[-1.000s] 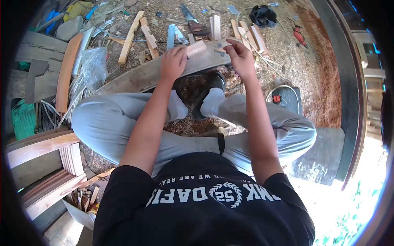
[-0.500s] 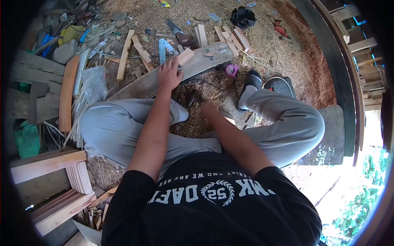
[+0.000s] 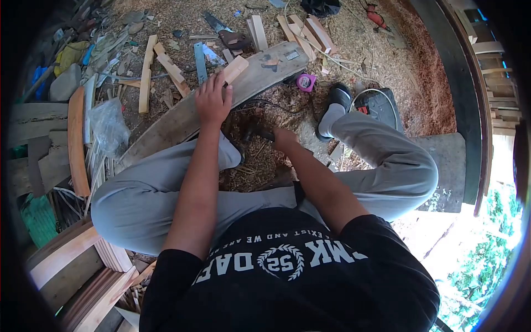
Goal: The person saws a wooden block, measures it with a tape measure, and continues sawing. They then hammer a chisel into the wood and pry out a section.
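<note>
My left hand [image 3: 212, 104] rests with fingers spread at the near edge of a long grey plank [image 3: 260, 83], touching the end of a short pale wood block [image 3: 235, 69] that lies on it. Lower and to the right, my right hand [image 3: 284, 138] is wrapped round the handle of a dark hammer [image 3: 255, 131], its head pointing left above the shavings. A pink tape measure [image 3: 305, 82] stands just beyond the plank's near edge.
Notched wood pieces [image 3: 147, 74] lie beyond the plank, beside a handsaw [image 3: 232, 39] and a blue metal strip [image 3: 200, 63]. A red power tool [image 3: 377, 17] is at the upper right. A black case [image 3: 377, 106] sits by my right foot. Plastic wrap [image 3: 109, 127] lies left.
My right hand and the hammer now show further from my body relative to my legs. The camera view has shifted, moving the plank and surroundings left and up in the picture.
</note>
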Demonstrator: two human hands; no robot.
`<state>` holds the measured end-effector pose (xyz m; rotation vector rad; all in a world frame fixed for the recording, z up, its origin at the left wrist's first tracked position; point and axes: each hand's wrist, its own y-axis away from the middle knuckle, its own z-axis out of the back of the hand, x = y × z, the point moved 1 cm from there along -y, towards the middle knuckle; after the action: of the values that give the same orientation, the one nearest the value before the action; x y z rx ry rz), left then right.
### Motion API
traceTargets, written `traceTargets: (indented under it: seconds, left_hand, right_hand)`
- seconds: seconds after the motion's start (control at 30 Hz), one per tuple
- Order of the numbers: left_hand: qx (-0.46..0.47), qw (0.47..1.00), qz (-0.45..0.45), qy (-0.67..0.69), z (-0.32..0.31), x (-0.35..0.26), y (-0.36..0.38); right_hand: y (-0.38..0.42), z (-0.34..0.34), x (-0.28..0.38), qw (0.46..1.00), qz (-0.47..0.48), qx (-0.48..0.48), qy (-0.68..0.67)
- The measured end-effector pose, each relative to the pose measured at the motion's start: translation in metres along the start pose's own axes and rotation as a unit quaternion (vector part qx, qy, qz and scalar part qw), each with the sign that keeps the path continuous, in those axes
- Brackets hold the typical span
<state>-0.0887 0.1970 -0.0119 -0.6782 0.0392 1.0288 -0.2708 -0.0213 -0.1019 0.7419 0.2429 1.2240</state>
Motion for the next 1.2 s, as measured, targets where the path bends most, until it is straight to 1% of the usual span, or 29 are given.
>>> traceTargets:
  seconds: [0.07, 0.13, 0.17, 0.2, 0.23, 0.3, 0.37, 0.43, 0.5, 0.53, 0.57, 0.6, 0.63, 0.7, 0.73, 0.77, 0.8, 0.83, 0.87, 0.9, 0.93, 1.0, 1.03, 1.1, 1.13, 1.2]
  left_hand:
    - [0.003, 1.0, 0.0, 0.001, 0.002, 0.0, 0.0]
    - [0.0, 1.0, 0.001, 0.001, 0.002, 0.001, 0.0]
    - [0.021, 1.0, 0.013, -0.001, 0.001, 0.002, 0.001]
    - [0.043, 0.999, 0.024, -0.004, -0.001, 0.004, 0.002]
    - [0.035, 0.999, 0.021, -0.006, -0.002, 0.008, 0.003]
    - [0.04, 0.999, 0.012, 0.0, -0.008, 0.013, 0.005]
    - [0.042, 0.999, 0.007, 0.011, -0.01, 0.014, 0.006]
    - [0.045, 0.999, 0.005, 0.019, -0.011, 0.015, 0.007]
    - [0.084, 0.996, 0.016, 0.005, -0.014, 0.017, 0.005]
    - [0.079, 0.997, 0.016, 0.003, -0.014, 0.019, 0.003]
    - [0.103, 0.994, 0.023, -0.002, -0.015, 0.02, 0.001]
    - [0.129, 0.991, 0.03, -0.007, -0.016, 0.02, 0.0]
    - [0.13, 0.991, 0.032, -0.011, -0.013, 0.018, -0.004]
    - [0.215, 0.976, 0.038, -0.022, 0.0, 0.011, -0.008]
    - [0.229, 0.972, 0.05, -0.03, 0.005, 0.01, -0.007]
    - [0.275, 0.959, 0.044, -0.046, 0.009, 0.01, -0.012]
    - [0.319, 0.945, 0.037, -0.063, 0.01, 0.011, -0.017]
    - [0.328, 0.941, 0.045, -0.075, 0.011, 0.01, -0.021]
    - [0.358, 0.928, 0.057, -0.08, 0.013, 0.008, -0.025]
    - [0.387, 0.916, 0.069, -0.084, 0.011, 0.008, -0.027]
    - [0.392, 0.912, 0.076, -0.093, 0.005, 0.011, -0.028]
    - [0.417, 0.9, 0.103, -0.079, -0.005, 0.019, -0.034]
    - [0.419, 0.898, 0.103, -0.087, -0.005, 0.023, -0.038]
    - [0.424, 0.9, 0.093, -0.048, -0.007, 0.027, -0.039]
    - [0.426, 0.898, 0.094, -0.05, -0.006, 0.023, -0.042]
    - [0.41, 0.906, 0.059, -0.093, -0.005, 0.017, -0.043]
  right_hand:
    - [0.0, 0.011, 0.002, 1.0, 0.0, 0.012, 0.003]
    - [-0.002, 0.034, 0.004, 0.994, 0.051, 0.07, 0.067]
    - [-0.001, 0.05, 0.004, 0.994, 0.054, 0.064, 0.071]
    - [0.001, 0.07, 0.006, 0.987, 0.067, 0.076, 0.121]
    - [0.005, 0.092, 0.008, 0.979, 0.079, 0.087, 0.168]
    - [0.011, 0.135, 0.008, 0.948, 0.075, 0.079, 0.298]
    - [0.051, 0.2, 0.013, 0.926, 0.103, 0.08, 0.354]
    - [0.084, 0.248, 0.009, 0.921, 0.106, 0.045, 0.373]
    - [0.098, 0.29, -0.012, 0.898, 0.152, 0.005, 0.413]
    - [0.115, 0.315, -0.01, 0.9, 0.138, 0.001, 0.414]
    - [0.133, 0.342, -0.006, 0.902, 0.124, -0.001, 0.413]
    - [0.141, 0.361, -0.009, 0.898, 0.13, -0.019, 0.42]
    - [0.142, 0.379, -0.015, 0.894, 0.137, -0.035, 0.426]
    - [0.144, 0.407, -0.02, 0.892, 0.161, -0.072, 0.416]
    - [0.136, 0.415, -0.024, 0.893, 0.175, -0.077, 0.407]
    - [0.128, 0.417, -0.026, 0.902, 0.176, -0.094, 0.383]
    - [0.112, 0.417, -0.028, 0.898, 0.179, -0.114, 0.386]
    - [0.097, 0.417, -0.027, 0.903, 0.19, -0.104, 0.37]
    - [0.082, 0.417, -0.025, 0.908, 0.201, -0.096, 0.355]
    - [0.072, 0.415, -0.018, 0.917, 0.188, -0.08, 0.342]
    - [0.047, 0.409, -0.019, 0.908, 0.213, -0.091, 0.351]
    - [0.008, 0.383, -0.029, 0.931, 0.226, -0.124, 0.259]
    - [-0.011, 0.373, -0.034, 0.931, 0.231, -0.125, 0.252]
    - [-0.043, 0.352, -0.044, 0.959, 0.205, -0.127, 0.147]
    - [-0.051, 0.341, -0.05, 0.96, 0.207, -0.125, 0.144]
    - [-0.06, 0.316, -0.067, 0.964, 0.204, -0.165, 0.043]
